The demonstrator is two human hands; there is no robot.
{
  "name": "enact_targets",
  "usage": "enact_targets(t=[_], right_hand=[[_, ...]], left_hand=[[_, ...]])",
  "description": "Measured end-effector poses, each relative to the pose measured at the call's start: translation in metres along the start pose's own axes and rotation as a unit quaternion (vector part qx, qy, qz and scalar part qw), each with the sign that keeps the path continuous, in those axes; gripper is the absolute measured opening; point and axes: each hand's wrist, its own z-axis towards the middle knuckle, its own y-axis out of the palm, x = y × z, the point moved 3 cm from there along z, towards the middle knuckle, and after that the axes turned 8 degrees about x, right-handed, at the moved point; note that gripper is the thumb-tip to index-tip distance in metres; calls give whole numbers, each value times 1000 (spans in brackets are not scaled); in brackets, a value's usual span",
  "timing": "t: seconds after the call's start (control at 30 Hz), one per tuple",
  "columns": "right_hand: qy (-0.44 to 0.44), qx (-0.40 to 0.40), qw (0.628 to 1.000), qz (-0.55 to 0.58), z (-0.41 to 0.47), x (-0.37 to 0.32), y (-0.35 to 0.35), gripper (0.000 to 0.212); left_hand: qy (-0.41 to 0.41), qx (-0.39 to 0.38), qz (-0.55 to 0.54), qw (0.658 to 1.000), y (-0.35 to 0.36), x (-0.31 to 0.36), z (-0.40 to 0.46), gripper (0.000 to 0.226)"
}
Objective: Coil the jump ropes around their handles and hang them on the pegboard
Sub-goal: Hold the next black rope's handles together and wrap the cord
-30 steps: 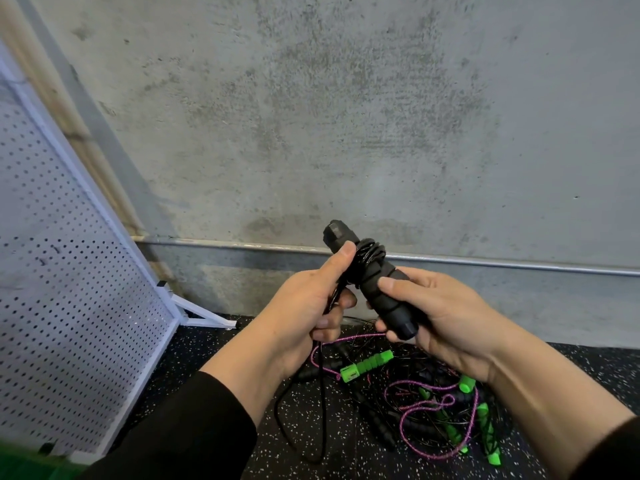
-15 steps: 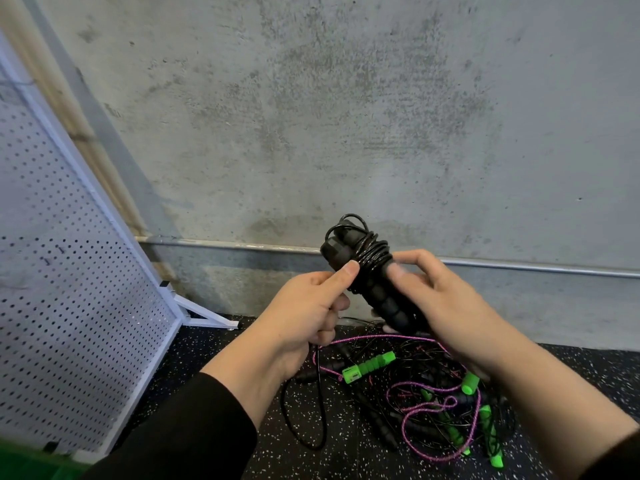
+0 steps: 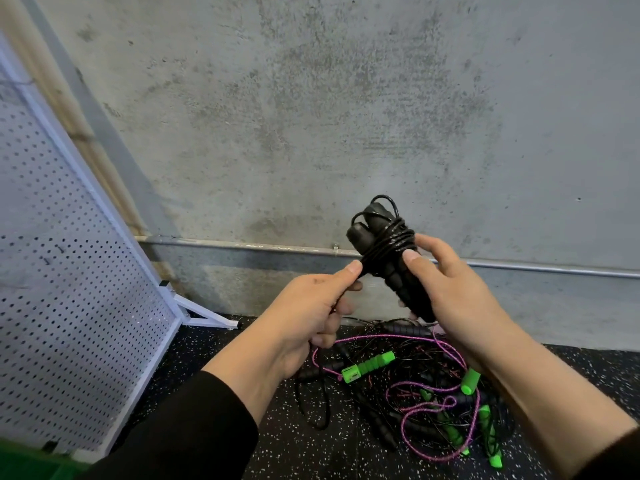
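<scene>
two black handles (image 3: 398, 268) higher, between two hands (image 3: 446, 285)

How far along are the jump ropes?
Done: nothing visibly hung on the pegboard. In hand: right hand grips the black handles, partly wrapped; left hand pinches the loose black cord. Left: finish, hang it, then the pile on the floor.

Pegboard (image 3: 69, 271) — cut off left
</scene>
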Motion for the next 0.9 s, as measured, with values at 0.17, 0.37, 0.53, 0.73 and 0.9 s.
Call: enact_targets(t=[0.17,0.37,0.53,0.73,0.9], right_hand=[[-82,-63,984,-146,-5,3,6,43],[-130,-90,962,-221,-18,-5,21,53],[-54,-95,985,-131,-16,-5,15,70],[-26,-58,996,-70,-14,-4,11,79],[-66,-7,969,-237,-13,0,12,98]], left_hand=[[-27,-3,-39,999,4,-2,-2,74],[-31,1,-57,998,3,-4,-2,47],[18,-18,-42,999,1,3,-3,45],[-6,-27,-16,999,1,2,-3,56],[9,-18,-27,999,-1,5,-2,50]])
